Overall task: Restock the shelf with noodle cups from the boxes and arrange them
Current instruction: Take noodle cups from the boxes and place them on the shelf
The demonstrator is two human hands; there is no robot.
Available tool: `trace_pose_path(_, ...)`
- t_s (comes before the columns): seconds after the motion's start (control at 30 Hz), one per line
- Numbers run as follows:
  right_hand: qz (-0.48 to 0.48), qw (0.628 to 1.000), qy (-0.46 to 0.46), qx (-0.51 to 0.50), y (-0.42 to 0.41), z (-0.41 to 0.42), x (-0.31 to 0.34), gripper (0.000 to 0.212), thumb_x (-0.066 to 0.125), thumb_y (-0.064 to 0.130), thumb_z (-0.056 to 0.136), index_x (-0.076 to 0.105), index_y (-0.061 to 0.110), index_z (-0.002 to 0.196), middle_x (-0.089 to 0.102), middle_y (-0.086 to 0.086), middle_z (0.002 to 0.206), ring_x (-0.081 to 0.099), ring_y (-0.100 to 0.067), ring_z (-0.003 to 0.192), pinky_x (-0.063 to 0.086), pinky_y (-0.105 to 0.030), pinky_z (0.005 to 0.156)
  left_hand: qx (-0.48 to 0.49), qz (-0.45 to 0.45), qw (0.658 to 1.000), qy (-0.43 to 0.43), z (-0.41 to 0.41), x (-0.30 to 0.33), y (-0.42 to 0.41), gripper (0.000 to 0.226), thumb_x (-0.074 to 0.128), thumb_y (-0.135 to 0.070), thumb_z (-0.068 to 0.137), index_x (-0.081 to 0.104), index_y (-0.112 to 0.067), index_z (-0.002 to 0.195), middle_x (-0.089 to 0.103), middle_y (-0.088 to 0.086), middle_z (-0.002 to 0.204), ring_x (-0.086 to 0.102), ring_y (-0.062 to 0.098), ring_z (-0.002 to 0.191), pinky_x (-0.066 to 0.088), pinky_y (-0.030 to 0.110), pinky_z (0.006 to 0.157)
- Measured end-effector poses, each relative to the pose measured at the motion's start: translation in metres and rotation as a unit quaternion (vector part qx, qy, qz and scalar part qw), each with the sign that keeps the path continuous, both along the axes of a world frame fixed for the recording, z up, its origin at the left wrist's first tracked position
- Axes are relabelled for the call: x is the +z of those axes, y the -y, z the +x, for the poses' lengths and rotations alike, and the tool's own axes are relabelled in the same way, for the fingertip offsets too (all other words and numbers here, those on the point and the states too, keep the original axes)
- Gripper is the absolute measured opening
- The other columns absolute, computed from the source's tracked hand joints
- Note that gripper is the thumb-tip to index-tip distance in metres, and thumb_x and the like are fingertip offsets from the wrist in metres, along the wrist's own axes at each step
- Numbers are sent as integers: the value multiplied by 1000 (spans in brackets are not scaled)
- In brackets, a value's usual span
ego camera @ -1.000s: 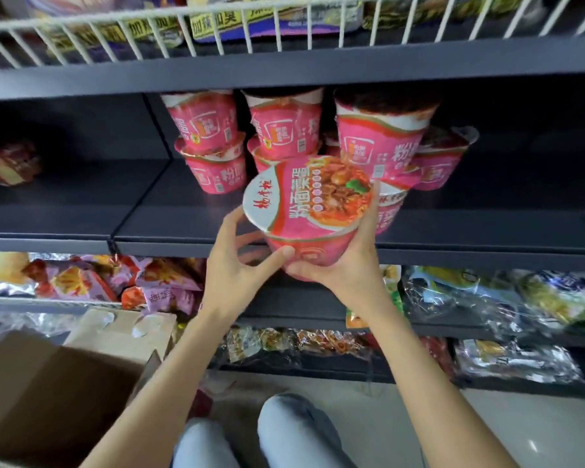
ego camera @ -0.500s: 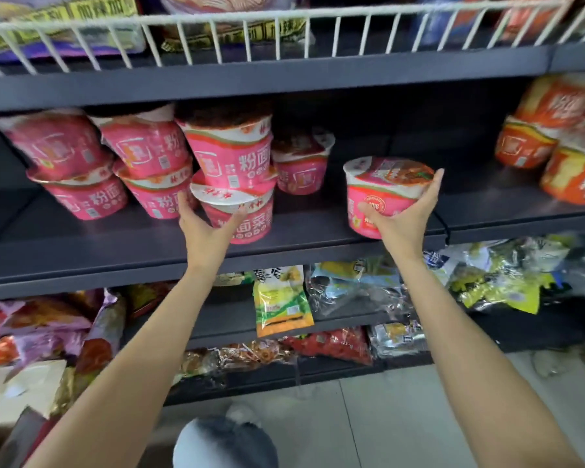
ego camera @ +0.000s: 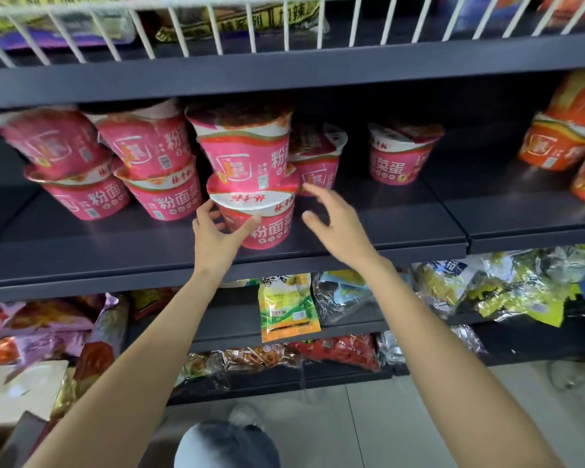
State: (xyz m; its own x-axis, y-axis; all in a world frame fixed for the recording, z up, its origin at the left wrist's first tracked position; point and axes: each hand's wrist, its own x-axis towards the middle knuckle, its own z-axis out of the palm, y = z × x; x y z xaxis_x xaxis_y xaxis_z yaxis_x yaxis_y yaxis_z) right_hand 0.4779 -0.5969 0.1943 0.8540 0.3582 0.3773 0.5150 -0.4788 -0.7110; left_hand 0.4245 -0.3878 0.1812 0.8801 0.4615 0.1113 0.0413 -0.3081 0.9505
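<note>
While left hand (ego camera: 213,236) grips front cup (ego camera: 260,217), right hand (ego camera: 335,224) hovers.

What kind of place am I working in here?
Most likely a shop aisle: dark metal shelves carry stacked pink noodle cups, a white wire rail fronts the top shelf, and sealed snack bags fill the lower shelves.

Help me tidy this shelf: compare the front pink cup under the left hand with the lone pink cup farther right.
The front pink cup carries another cup; the lone pink cup carries none. The front one sits near the shelf edge in the left hand's grip; the lone one stands farther back, untouched. Both are upright with pink walls.
</note>
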Motion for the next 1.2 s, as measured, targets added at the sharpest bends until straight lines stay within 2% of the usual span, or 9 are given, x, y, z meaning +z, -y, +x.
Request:
trace_pose_path(0.23, 55, 993, -108, 8, -48, -20, -15, 85, 61, 28, 92, 3, 20, 154, 19, 0, 159, 29, -15, 142, 29, -41, 116, -53, -19, 998, -15, -15, 6, -8, 82, 74, -33, 81, 27, -20, 147, 44, 0, 143, 50, 13, 123, 43, 35, 104)
trace_pose_path(0.3, 45, 996, -63, -52, -52, -33, -17, 74, 58, 22, 94, 14, 14, 153, 24, -4, 156, 27, -16, 142, 21, -26, 114, -69, -17, 997, -26, -33, 10, -17, 77, 69, -28, 86, 27, -18, 149, 44, 0, 144, 48, 12, 126, 40, 31, 105)
trace_pose_path(0.4, 89, 981, 74, -154, -72, -85, -22, 43, 51, 14, 93, 46, 10, 135, 50, -4, 133, 46, -18, 122, 30, -14, 98, -80, 52, 995, -11, -84, 12, -42, 51, 63, -24, 91, 45, -20, 138, 57, -7, 131, 53, 5, 120, 40, 22, 102)
trace_pose_path(0.53, 79, 992, 93, 13, -142, -153, -52, 27, 46, 16, 92, 61, 10, 113, 65, 1, 107, 58, -15, 101, 44, -24, 90, -11, 184, 983, -4, -184, -11, -98, 27, 61, -22, 92, 62, -22, 119, 70, -14, 102, 61, -9, 94, 40, 5, 90)
trace_pose_path(0.67, -75, 972, 29, 223, -244, -196, -78, 19, 50, 17, 93, 66, 18, 104, 70, 5, 97, 65, -16, 90, 51, -33, 75, 76, 284, 948, -121, -284, -58, -190, 29, 56, -34, 83, 69, -29, 108, 72, -11, 99, 67, 7, 86, 51, 25, 74)
trace_pose_path(0.83, -235, 878, 37, 415, -395, -238, -102, 23, 51, 17, 93, 67, 17, 108, 70, -5, 106, 63, -28, 97, 47, -36, 76, 236, 265, 893, -278, -395, -131, -303, 23, 64, -26, 85, 70, -25, 107, 72, -5, 106, 66, 20, 98, 52, 32, 82)
trace_pose_path(0.93, -288, 820, 36, 494, -492, -259, -130, 26, 51, 15, 92, 67, 17, 112, 66, -7, 114, 60, -27, 106, 48, -37, 86, 285, 230, 848, -382, -442, -179, -360, 41, 70, -26, 82, 63, -17, 122, 64, 7, 121, 57, 28, 113, 44, 38, 95)
trace_pose_path(1.07, -404, 696, 99, 586, -602, -284, -195, 32, 52, 21, 92, 57, 20, 124, 59, -4, 122, 55, -25, 113, 48, -40, 91, 315, 201, 806, -459, -474, -235, -410, 74, 72, -39, 80, 43, -8, 140, 40, 21, 145, 34, 32, 137, 22, 48, 114)
trace_pose_path(1.2, -491, 564, 181, 639, -673, -309, -268, 44, 57, 27, 93, 46, 21, 135, 50, -5, 131, 48, -26, 120, 44, -37, 85, 309, 207, 799, -473, -494, -277, -438, 90, 63, -53, 83, 23, -7, 150, 16, 13, 158, 7, 25, 148, 5, 43, 118)
